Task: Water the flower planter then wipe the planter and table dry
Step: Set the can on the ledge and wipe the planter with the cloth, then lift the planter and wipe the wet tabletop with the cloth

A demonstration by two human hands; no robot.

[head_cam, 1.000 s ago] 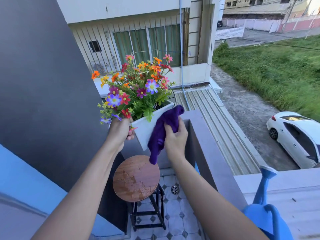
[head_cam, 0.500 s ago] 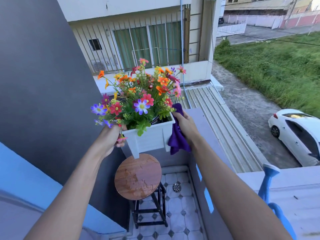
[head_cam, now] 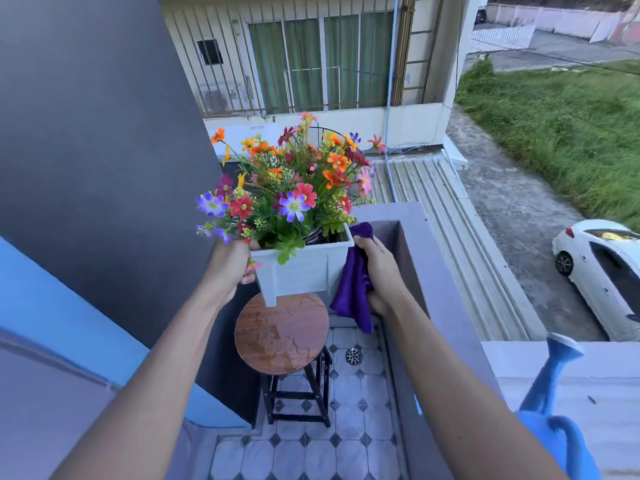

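Observation:
A white square planter full of colourful flowers hangs in the air just above a small round wooden table. My left hand grips the planter's left rim. My right hand holds a purple cloth against the planter's right side. The tabletop shows wet patches. The planter's far side and base are hidden.
A blue watering can stands on the grey balcony ledge at the lower right. A dark wall rises on the left. Tiled floor with a drain lies below the table. A white car is parked far below.
The planter has turned level and dropped closer to the tabletop. My right hand with the cloth has moved from the planter's front face to its right side.

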